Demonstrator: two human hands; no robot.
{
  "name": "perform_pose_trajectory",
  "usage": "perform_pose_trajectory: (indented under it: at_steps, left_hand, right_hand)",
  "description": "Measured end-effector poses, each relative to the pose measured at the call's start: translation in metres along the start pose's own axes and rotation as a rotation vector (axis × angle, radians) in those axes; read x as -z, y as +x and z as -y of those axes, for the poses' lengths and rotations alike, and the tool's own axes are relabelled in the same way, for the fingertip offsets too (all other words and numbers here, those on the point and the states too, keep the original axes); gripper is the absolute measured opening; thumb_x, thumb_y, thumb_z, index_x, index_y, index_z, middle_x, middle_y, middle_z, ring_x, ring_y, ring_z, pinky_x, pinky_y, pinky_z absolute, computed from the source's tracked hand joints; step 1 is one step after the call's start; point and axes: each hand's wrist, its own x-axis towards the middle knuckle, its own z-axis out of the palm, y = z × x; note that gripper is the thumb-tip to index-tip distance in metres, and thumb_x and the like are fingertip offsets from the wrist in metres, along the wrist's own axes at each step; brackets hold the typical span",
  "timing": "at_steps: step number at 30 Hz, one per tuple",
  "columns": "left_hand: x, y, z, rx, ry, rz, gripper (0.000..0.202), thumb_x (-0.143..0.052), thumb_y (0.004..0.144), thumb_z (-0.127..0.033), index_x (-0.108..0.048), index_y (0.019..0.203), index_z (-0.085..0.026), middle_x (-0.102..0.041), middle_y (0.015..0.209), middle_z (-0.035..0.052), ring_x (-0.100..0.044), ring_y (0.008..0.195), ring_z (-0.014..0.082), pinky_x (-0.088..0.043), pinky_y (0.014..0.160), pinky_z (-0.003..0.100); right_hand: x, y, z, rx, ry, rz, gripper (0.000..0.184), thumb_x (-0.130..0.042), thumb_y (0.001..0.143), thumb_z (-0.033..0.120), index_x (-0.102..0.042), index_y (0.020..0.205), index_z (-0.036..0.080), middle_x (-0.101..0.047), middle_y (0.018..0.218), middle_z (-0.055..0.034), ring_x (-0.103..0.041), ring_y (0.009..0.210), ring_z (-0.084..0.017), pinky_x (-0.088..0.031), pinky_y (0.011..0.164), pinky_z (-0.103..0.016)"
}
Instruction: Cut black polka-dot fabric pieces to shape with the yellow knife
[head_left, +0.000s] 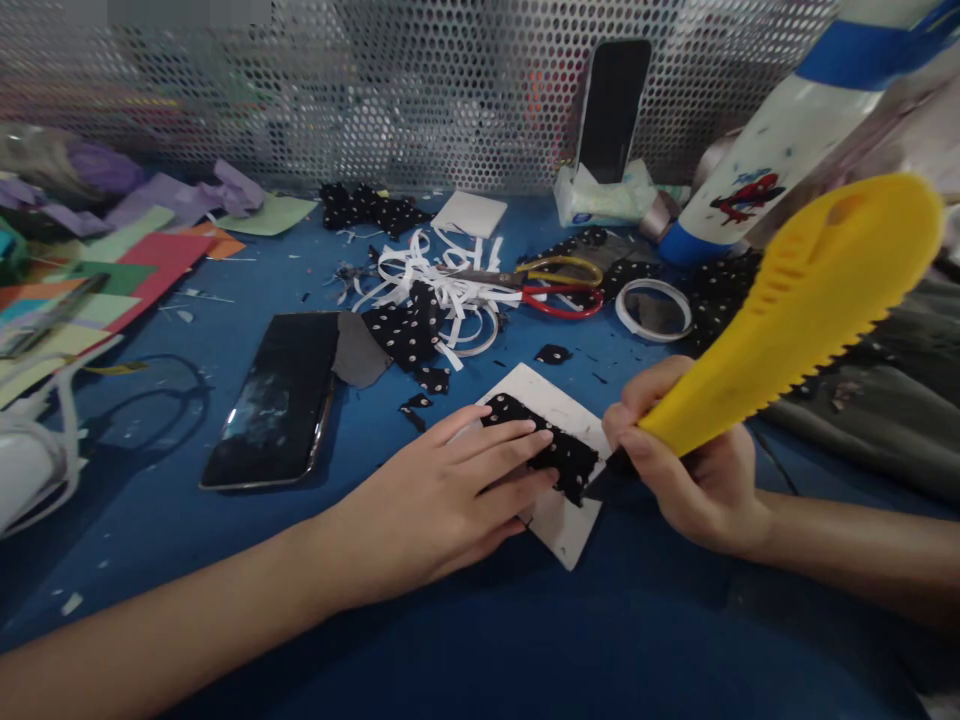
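Observation:
My left hand (457, 490) lies flat with its fingers spread, pressing on a strip of black dotted fabric (574, 455). Under the fabric is a white card (574, 400), set at an angle on the blue table; part of both is covered by my fingers. A yellow-handled cutter (810, 310) is gripped in my right hand (697, 480), its toothed handle rising to the upper right. Its dark lower end and thin grey tip point at the right end of the fabric. Whether the tip touches it I cannot tell.
Scissors (555, 285) lie on white paper strips (427, 270) behind the card, beside a tape roll (654, 308). A phone (277, 400) rests on the left, another phone (615, 110) stands at the back. A bottle (780, 150) leans right; coloured paper (165, 270) lies left.

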Motion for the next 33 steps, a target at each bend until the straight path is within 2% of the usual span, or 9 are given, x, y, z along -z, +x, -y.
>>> perform_pose_trajectory:
  at_steps: [5, 10, 17, 33]
  left_hand:
    - [-0.0002, 0.0001, 0.0010, 0.003, -0.010, 0.014, 0.042, -0.044, 0.099, -0.026, -0.042, 0.141, -0.020, -0.042, 0.148, 0.0083, -0.032, 0.141, 0.0234, -0.022, 0.117, 0.051]
    - [-0.0002, -0.0006, 0.0008, 0.013, -0.006, 0.041, 0.044, -0.045, 0.098, -0.025, -0.040, 0.142, -0.021, -0.040, 0.149, 0.0070, -0.030, 0.142, 0.0229, -0.020, 0.118, 0.051]
    - [0.0006, -0.0001, 0.0003, 0.017, -0.012, 0.039, 0.041, -0.043, 0.099, -0.026, -0.044, 0.140, -0.021, -0.042, 0.148, 0.0074, -0.032, 0.141, 0.0219, -0.019, 0.119, 0.051]
    - [0.0001, -0.0009, -0.0010, 0.012, -0.035, -0.008, 0.039, -0.046, 0.099, -0.026, -0.047, 0.137, -0.020, -0.046, 0.145, 0.0095, -0.036, 0.139, 0.0233, -0.021, 0.118, 0.050]
  right_hand:
    - [-0.0006, 0.0018, 0.0009, -0.031, 0.032, 0.134, 0.011, -0.054, 0.087, 0.012, -0.050, 0.090, 0.022, -0.053, 0.073, 0.0006, -0.047, 0.057, -0.012, -0.041, 0.050, -0.025]
    - [-0.0019, 0.0005, -0.0004, -0.050, 0.050, 0.178, 0.010, -0.053, 0.088, 0.011, -0.050, 0.089, 0.021, -0.053, 0.071, 0.0012, -0.047, 0.053, -0.010, -0.042, 0.049, -0.024]
    - [-0.0020, 0.0001, -0.0011, -0.060, 0.071, 0.184, 0.011, -0.054, 0.088, 0.011, -0.050, 0.090, 0.021, -0.056, 0.076, 0.0001, -0.052, 0.059, -0.011, -0.047, 0.054, -0.023]
    - [-0.0033, 0.0013, -0.0006, -0.054, 0.035, 0.159, 0.011, -0.054, 0.088, 0.012, -0.050, 0.091, 0.022, -0.055, 0.076, 0.0002, -0.051, 0.060, -0.011, -0.046, 0.053, -0.023]
